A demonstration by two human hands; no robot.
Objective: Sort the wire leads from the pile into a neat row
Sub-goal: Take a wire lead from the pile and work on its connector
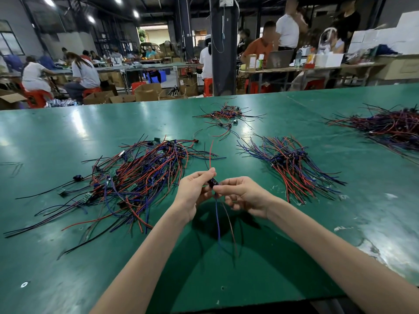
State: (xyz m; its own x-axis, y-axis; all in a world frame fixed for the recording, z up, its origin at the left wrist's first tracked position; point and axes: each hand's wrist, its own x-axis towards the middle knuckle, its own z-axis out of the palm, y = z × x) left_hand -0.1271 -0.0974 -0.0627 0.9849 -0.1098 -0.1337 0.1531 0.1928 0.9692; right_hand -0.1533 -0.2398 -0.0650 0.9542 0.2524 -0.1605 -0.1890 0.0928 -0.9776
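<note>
My left hand (194,191) and my right hand (243,196) meet above the green table (68,257), both pinching one wire lead (213,183) by its small black part. Its red wire rises above my fingers, and its blue and dark wires hang down between my wrists. A loose tangled pile of red, blue and black leads (133,177) lies to the left of my hands. To the right lies a tidier bundle of leads (292,164), their black parts lined up together.
A smaller scatter of leads (226,116) lies further back in the middle. Another large heap of leads (390,128) sits at the far right. Beyond the table's far edge, people sit at other benches among cardboard boxes and red stools.
</note>
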